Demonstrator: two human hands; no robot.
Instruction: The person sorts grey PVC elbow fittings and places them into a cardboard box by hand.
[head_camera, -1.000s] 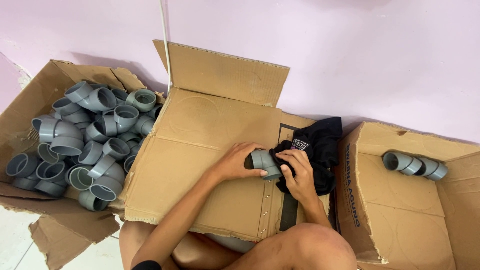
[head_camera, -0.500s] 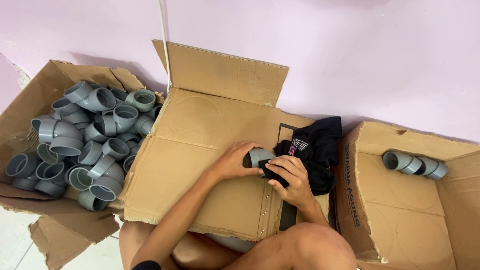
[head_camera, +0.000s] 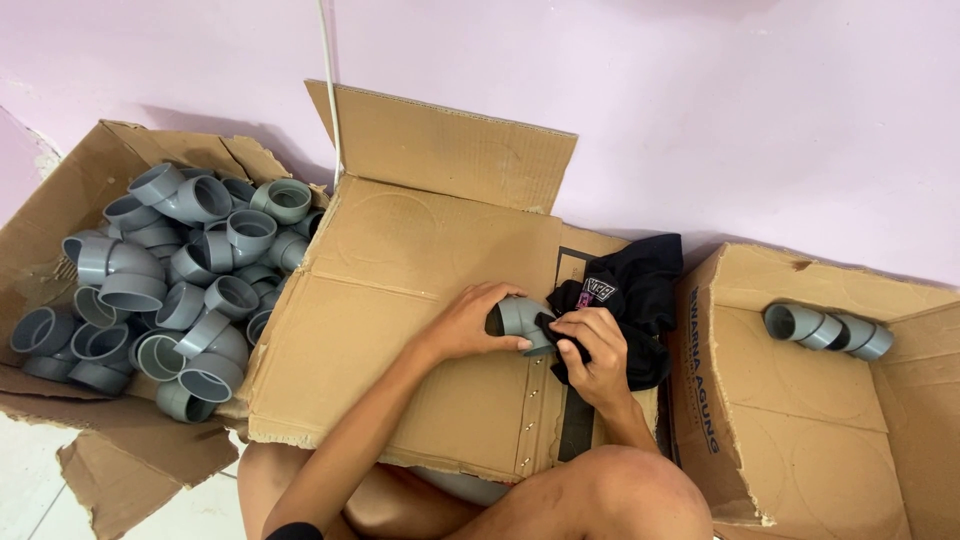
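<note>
My left hand (head_camera: 472, 322) grips a grey plastic pipe elbow (head_camera: 522, 318) over a flattened cardboard sheet (head_camera: 400, 300) on my lap. My right hand (head_camera: 594, 352) holds a black cloth (head_camera: 632, 295) and presses a fold of it against the elbow's right end. The rest of the cloth lies bunched on the cardboard just beyond my right hand. Part of the elbow is hidden by my fingers and the cloth.
An open cardboard box (head_camera: 60, 200) at the left is heaped with several grey pipe elbows (head_camera: 180, 270). An open box (head_camera: 800, 420) at the right holds two or three elbows (head_camera: 826, 330) in its far corner. A pink wall (head_camera: 650, 100) runs behind; my bare knee (head_camera: 620, 500) is below.
My right hand has shifted slightly with the cloth along the elbow, and the elbow has turned a little in my left hand. The boxes have not moved.
</note>
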